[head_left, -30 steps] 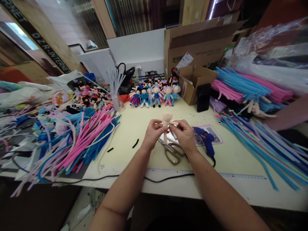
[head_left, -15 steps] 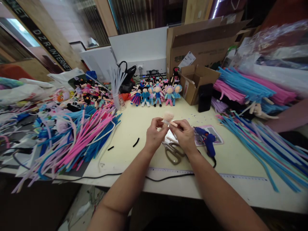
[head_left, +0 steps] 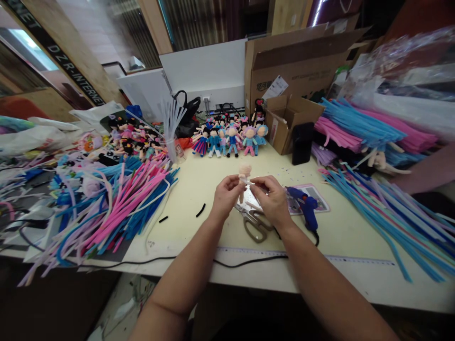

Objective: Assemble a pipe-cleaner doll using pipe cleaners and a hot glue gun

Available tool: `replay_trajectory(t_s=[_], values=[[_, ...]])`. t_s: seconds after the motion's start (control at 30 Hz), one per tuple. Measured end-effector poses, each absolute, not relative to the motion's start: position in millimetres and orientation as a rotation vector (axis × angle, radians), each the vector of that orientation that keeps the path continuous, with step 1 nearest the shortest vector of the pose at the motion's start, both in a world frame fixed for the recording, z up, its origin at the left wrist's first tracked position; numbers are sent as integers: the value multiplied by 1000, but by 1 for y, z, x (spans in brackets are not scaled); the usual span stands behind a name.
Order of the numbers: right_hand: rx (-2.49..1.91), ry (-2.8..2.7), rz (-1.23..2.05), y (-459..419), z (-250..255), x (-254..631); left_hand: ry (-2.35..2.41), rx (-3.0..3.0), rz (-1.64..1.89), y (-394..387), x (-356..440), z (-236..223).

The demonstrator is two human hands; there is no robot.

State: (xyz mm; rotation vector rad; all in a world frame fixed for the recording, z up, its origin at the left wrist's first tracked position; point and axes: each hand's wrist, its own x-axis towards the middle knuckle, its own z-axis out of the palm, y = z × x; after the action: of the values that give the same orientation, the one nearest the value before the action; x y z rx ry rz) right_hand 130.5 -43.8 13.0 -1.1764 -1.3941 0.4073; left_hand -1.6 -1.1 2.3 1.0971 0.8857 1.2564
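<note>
A small doll (head_left: 245, 170) of pale peach pipe cleaner, with a round head and a whitish patch below it, is held upright above the table. My left hand (head_left: 227, 195) pinches its left side between thumb and fingers. From the other side my right hand (head_left: 270, 199) grips it near the white part, fingertips closed together. What lies between the fingers is partly hidden. Under the hands lie scissors (head_left: 256, 226) with brown-grey handles. Right of my right hand, a blue glue gun (head_left: 308, 208) rests on a pink-edged card (head_left: 324, 203).
Bundles of pipe cleaners lie at left (head_left: 124, 203) and right (head_left: 377, 213). Finished dolls (head_left: 231, 137) stand at the back beside a small cardboard box (head_left: 284, 125) and a black phone-like object (head_left: 302, 143). A ruler (head_left: 355, 261) and black cord (head_left: 234, 265) run along the front edge.
The doll has turned and shifted slightly left; the peach limb that stuck out toward my right hand no longer shows there. My left hand has moved slightly left. Both hands keep hold.
</note>
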Motion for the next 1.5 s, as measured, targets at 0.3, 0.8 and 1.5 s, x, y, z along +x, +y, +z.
replay_trajectory(t_s=[0.3,0.8,1.5], values=[[-1184,-1501,222,-46,14,137,811,966,1154,0,-3,5],[-1185,-1479,313,-50,16,131,758,1078,1025,-6,-2,8],[-1767,-1063,166,-129,5,271,667,860,1176,0,-17,23]])
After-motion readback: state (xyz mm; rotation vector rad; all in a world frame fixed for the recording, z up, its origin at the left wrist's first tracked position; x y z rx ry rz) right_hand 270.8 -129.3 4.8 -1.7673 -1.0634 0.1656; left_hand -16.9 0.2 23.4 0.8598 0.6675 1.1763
